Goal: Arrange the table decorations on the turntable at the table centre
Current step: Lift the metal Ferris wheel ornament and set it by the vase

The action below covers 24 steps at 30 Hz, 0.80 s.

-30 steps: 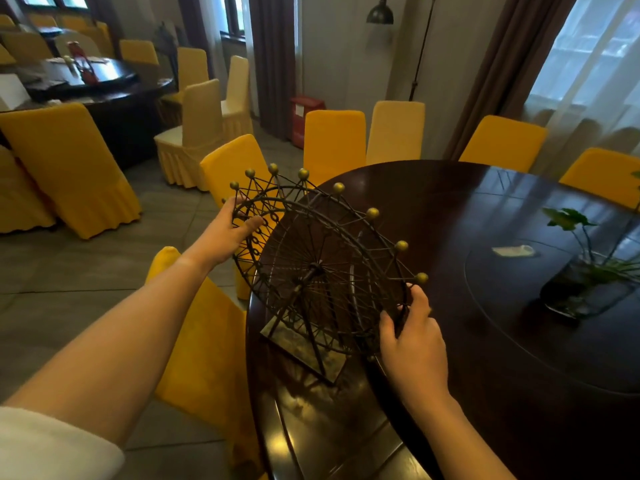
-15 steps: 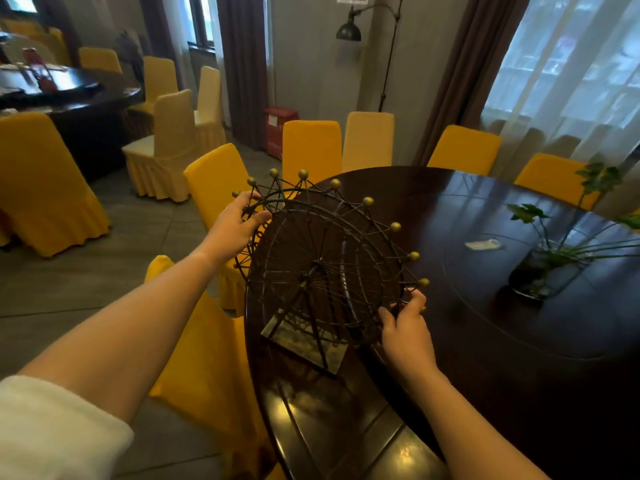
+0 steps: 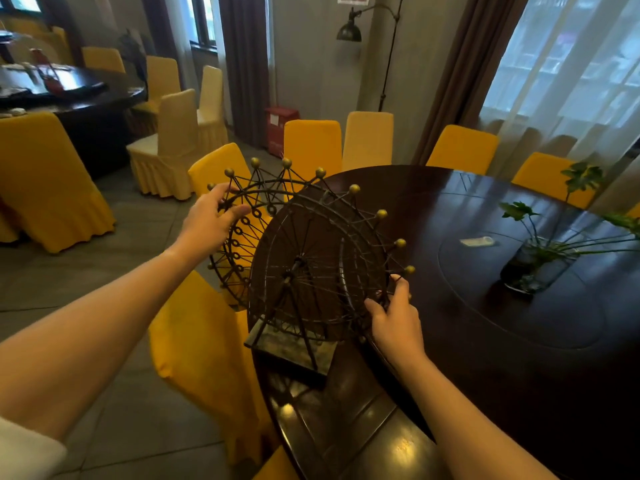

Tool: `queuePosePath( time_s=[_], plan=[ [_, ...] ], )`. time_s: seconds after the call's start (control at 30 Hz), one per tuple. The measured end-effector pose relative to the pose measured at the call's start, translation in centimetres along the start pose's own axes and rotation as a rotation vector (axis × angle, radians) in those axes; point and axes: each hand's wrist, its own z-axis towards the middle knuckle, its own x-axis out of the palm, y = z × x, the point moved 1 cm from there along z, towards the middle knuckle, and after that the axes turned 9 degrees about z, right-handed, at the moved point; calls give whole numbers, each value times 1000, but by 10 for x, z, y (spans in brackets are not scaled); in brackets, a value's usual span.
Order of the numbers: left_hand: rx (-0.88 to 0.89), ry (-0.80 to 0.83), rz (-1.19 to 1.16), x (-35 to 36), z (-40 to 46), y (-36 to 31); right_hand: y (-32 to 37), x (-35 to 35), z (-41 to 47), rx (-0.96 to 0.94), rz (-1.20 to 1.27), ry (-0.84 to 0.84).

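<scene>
A dark wire Ferris wheel ornament (image 3: 304,261) is tilting over the near edge of the round table, its rim ringed with small gold balls and its legs meeting a flat square base (image 3: 292,351) that is sitting below and between the two grips. The turntable (image 3: 554,327), a dark glossy disc, is lying well beyond the right-hand grip, carrying a glass vase of green stems (image 3: 535,263) and a small white scrap (image 3: 476,241).

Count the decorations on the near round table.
2. The wire wheel is at the table's near edge, gripped by the left hand and right hand; the plant vase sits on the turntable. More may lie out of frame.
</scene>
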Motion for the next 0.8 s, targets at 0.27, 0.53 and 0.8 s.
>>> queuePosePath(
  time_s=[0.27, 0.53, 0.8],
  plan=[
    [9, -124, -21, -32, -17, -45, 40, -47, 0, -111, 3, 13],
    [47, -177, -19, -18, -32, -117, 59, -127, 1, -164, 107, 13],
    [118, -150, -83, 27, -28, -196, 57, -215, -3, -122, 97, -85]
  ],
)
